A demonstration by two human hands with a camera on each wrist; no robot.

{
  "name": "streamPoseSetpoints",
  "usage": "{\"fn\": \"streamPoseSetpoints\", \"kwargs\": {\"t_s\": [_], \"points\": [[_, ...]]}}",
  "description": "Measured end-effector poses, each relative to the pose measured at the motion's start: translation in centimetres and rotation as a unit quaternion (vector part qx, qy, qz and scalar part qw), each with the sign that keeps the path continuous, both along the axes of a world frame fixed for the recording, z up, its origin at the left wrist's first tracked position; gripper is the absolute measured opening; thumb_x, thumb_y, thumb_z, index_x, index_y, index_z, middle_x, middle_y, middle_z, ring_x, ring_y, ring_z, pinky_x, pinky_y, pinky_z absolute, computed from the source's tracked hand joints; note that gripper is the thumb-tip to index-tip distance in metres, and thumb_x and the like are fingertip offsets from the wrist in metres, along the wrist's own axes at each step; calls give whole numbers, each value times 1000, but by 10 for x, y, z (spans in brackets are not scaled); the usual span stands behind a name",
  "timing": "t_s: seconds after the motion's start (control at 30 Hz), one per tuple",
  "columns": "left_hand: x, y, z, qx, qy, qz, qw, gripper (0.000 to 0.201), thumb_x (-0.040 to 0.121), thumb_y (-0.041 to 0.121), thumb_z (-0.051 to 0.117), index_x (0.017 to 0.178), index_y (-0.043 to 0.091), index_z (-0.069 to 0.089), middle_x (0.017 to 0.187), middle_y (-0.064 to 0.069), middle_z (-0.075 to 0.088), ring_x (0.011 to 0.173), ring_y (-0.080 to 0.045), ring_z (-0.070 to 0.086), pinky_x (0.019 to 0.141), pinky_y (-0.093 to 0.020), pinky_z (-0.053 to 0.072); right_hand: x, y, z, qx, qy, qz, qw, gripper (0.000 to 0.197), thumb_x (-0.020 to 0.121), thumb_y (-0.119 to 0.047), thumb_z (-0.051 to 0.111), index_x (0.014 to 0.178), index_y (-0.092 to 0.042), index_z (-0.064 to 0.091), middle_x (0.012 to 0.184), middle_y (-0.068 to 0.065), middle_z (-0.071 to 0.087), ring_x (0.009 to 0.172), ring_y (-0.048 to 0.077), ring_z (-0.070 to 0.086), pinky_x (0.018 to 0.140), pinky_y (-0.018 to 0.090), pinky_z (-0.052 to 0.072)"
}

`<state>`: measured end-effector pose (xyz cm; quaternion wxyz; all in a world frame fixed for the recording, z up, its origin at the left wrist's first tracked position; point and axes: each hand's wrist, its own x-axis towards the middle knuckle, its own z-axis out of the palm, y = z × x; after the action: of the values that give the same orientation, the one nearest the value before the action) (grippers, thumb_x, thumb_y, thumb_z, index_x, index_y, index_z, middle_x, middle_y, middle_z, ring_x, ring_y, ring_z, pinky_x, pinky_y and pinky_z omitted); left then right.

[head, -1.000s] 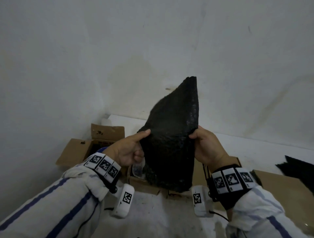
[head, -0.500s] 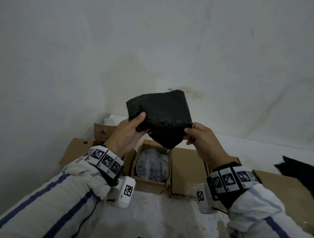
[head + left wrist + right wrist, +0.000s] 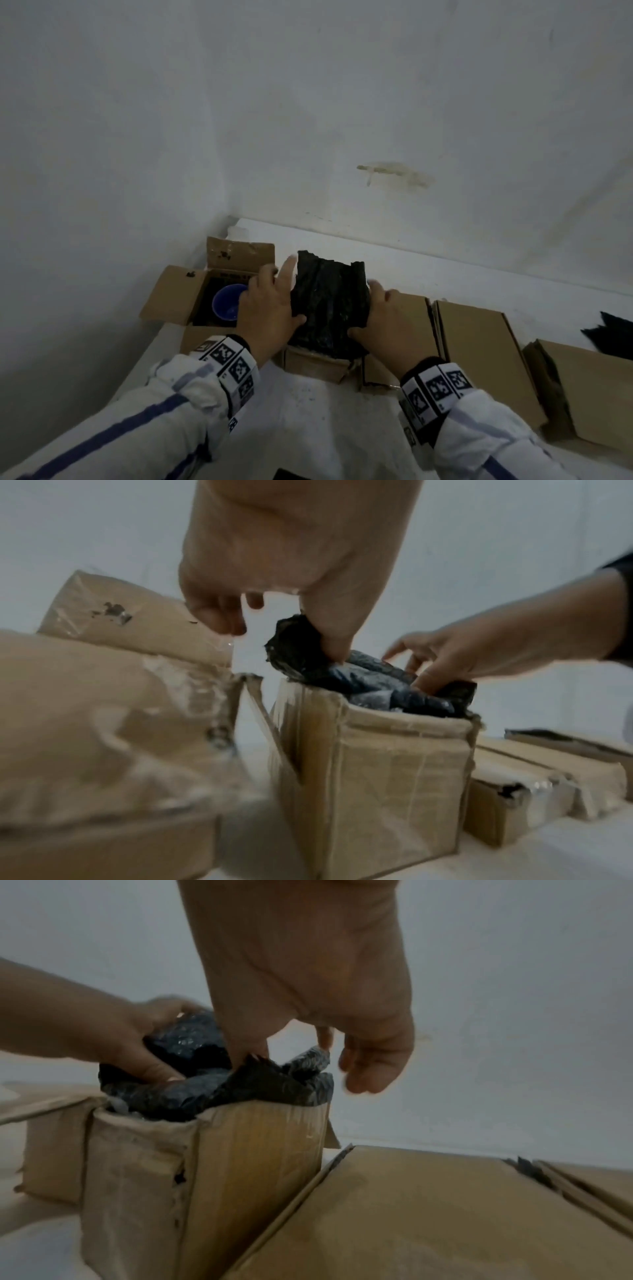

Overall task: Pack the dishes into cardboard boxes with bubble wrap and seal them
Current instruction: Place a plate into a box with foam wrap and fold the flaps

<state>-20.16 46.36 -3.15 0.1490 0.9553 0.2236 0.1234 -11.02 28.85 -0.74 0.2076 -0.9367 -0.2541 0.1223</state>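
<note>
A folded sheet of black bubble wrap [image 3: 329, 301] lies in the top of the small open cardboard box [image 3: 315, 365] in the middle. My left hand [image 3: 270, 308] is at its left edge and my right hand [image 3: 387, 318] at its right edge. In the left wrist view the left thumb [image 3: 329, 639] pushes down into the wrap [image 3: 369, 674] while the other fingers hang loose outside the box [image 3: 394, 777]. In the right wrist view the right thumb [image 3: 246, 1053] presses the wrap [image 3: 212, 1091] the same way, with the fingers loose. What lies under the wrap is hidden.
A second open box [image 3: 171, 298] at the left, in the wall corner, holds a blue bowl [image 3: 227, 303]. Brown cardboard boxes [image 3: 479, 342] lie to the right, one more at the far right [image 3: 599, 394]. Another black sheet [image 3: 613, 332] shows at the right edge. The surface [image 3: 308, 428] is white.
The wrap was held up in the air, first spread out, then folded. Both hands have brought it down into the middle box, covering the wrapped item seen there before.
</note>
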Motion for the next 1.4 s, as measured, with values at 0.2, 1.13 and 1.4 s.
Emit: {"fn": "streamPoseSetpoints", "kwargs": {"t_s": [0.2, 1.13, 1.4], "points": [[4, 9, -3, 201, -131, -108, 965, 66, 64, 24, 67, 126, 25, 44, 130, -13, 38, 112, -32, 38, 88, -44, 36, 8, 18, -4, -224, -139, 196, 944, 75, 92, -26, 52, 151, -23, 4, 158, 6, -16, 145, 32, -11, 116, 49, 9], [55, -6, 1, 104, 293, -270, 911, 70, 76, 41, 67, 131, 11, 35, 127, -13, 42, 114, -28, 40, 104, -37, 34, 26, 65, -15, -290, -18, 269, 918, 51, 83, -32, 64, 125, -11, 44, 118, 15, 41, 100, 26, 48, 87, 36, 49], [48, 12, 19, 81, 276, -234, 929, 51, 80, 29, 59, 125, 10, 44, 142, -10, 26, 125, -33, 29, 106, -43, 25, 24, 62, -24, -257, -11, 230, 939, 67, 74, -37, 69, 127, -9, 39, 116, 15, 43, 97, 26, 49, 73, 32, 45]]}}
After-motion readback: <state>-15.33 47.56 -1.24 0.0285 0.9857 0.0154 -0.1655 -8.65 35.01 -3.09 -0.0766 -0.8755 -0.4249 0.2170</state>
